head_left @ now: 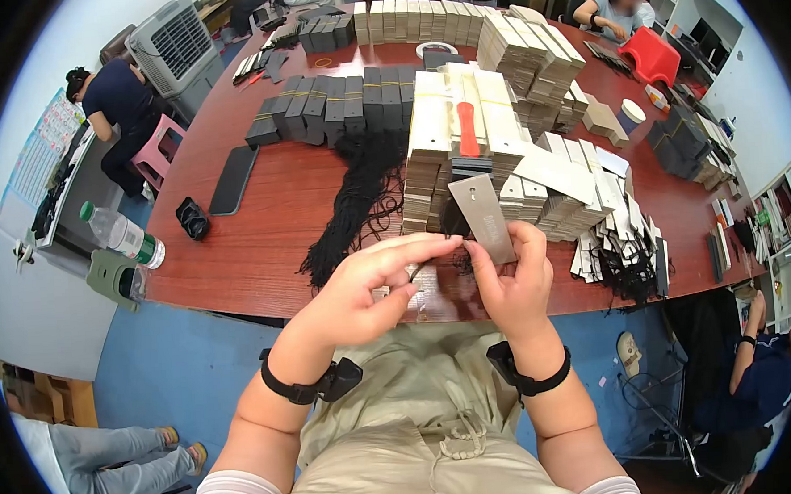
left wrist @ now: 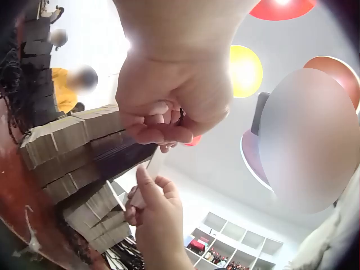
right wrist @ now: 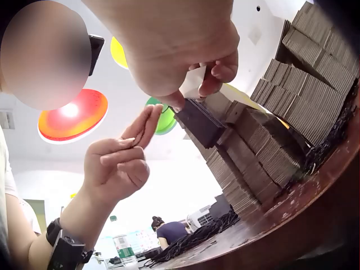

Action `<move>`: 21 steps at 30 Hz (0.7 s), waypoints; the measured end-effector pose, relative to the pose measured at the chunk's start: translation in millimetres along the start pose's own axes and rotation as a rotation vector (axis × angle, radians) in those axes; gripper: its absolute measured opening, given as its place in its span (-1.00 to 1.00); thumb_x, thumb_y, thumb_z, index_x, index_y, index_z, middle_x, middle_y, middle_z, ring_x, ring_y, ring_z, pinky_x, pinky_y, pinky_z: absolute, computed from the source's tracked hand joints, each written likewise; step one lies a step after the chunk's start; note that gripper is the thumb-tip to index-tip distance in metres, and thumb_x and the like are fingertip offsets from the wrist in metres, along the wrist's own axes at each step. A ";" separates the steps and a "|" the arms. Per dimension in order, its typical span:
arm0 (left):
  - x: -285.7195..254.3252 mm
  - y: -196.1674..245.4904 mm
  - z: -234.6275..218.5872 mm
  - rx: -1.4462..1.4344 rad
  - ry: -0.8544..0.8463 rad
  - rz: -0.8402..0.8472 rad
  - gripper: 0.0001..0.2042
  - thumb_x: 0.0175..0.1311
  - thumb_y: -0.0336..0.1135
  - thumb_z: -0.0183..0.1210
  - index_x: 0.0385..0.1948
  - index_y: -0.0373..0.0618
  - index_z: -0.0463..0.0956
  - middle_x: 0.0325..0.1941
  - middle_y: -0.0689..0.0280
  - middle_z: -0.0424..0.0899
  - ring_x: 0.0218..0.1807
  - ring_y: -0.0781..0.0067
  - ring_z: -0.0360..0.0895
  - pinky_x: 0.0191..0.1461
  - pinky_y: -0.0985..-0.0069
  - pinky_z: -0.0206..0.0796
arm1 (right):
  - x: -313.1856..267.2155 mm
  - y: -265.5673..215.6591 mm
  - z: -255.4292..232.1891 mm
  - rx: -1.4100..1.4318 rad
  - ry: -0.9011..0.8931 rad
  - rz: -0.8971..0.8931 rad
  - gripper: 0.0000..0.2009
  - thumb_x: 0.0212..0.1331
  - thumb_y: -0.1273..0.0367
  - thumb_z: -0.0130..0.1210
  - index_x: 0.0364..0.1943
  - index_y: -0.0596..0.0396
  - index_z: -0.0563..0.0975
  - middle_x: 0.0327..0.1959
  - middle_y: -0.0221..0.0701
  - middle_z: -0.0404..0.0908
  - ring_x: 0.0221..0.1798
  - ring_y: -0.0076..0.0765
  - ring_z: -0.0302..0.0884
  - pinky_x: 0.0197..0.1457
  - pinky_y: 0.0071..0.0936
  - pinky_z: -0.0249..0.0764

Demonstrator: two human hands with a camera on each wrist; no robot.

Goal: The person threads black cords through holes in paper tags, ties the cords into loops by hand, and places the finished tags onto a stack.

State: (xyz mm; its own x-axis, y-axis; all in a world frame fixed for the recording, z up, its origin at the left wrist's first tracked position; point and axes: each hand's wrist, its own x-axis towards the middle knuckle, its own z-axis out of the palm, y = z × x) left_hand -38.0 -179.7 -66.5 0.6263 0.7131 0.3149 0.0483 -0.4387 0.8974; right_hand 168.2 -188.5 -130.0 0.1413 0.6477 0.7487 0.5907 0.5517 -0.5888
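In the head view my right hand [head_left: 517, 283] pinches a grey tag [head_left: 483, 217] by its lower end, the holed end pointing up and away. My left hand [head_left: 362, 289] is just left of it, with a thin black cord [head_left: 421, 267] between thumb and fingers; its fingertips come close to the right thumb. The right wrist view shows the left hand [right wrist: 119, 163] with fingers curled on the cord. Whether the cord passes through the tag cannot be told. Behind the hands stand stacks of pale tags [head_left: 424, 111], a red-handled tool [head_left: 467, 129] lying on top.
Black cords [head_left: 357, 204] lie in a heap left of the stacks, near dark tag stacks [head_left: 317, 108]. A phone [head_left: 234, 180], a black case [head_left: 192, 219] and a bottle [head_left: 125, 236] are at the left. Loose tags with cords [head_left: 624, 253] lie at the right. Other people sit around.
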 end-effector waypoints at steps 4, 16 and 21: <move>6.6 13.5 4.3 0.188 0.019 0.271 -0.44 -0.14 -0.69 -0.12 0.06 -0.25 0.43 0.11 0.10 0.50 0.09 0.26 0.48 -0.07 0.55 0.37 | 2.2 -3.5 1.2 -0.006 0.007 -0.013 -0.62 -0.04 0.42 0.30 -0.19 0.23 0.37 -0.47 -0.30 0.53 -0.69 -0.46 0.41 -0.66 -0.59 0.29; 12.0 -18.0 -6.9 -0.019 0.013 -0.019 -0.50 0.01 -0.64 -0.12 0.11 -0.23 0.36 0.06 0.19 0.50 -0.56 0.75 0.37 -0.43 0.75 0.27 | 7.1 -11.1 1.2 -0.231 0.015 -0.005 -0.59 -0.18 0.42 0.33 -0.24 0.23 0.38 -0.50 -0.28 0.45 -0.49 -0.18 0.38 -0.41 -0.31 0.34; 1.4 -26.6 -1.5 -0.147 0.065 -0.078 -0.56 0.02 -0.67 -0.12 0.01 -0.23 0.43 -0.04 0.26 0.54 -0.53 0.74 0.36 -0.42 0.72 0.27 | 22.4 -21.0 16.6 -0.234 0.077 -0.122 -0.58 -0.25 0.42 0.34 -0.28 0.21 0.36 -0.42 -0.26 0.42 -0.40 -0.12 0.34 -0.34 -0.26 0.30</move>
State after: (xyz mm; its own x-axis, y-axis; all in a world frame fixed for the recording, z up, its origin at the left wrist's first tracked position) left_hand -39.6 -166.2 -89.4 0.5729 0.7780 0.2580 -0.0225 -0.2997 0.9538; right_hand 145.7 -176.8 -106.0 0.1126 0.5369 0.8361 0.7734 0.4809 -0.4130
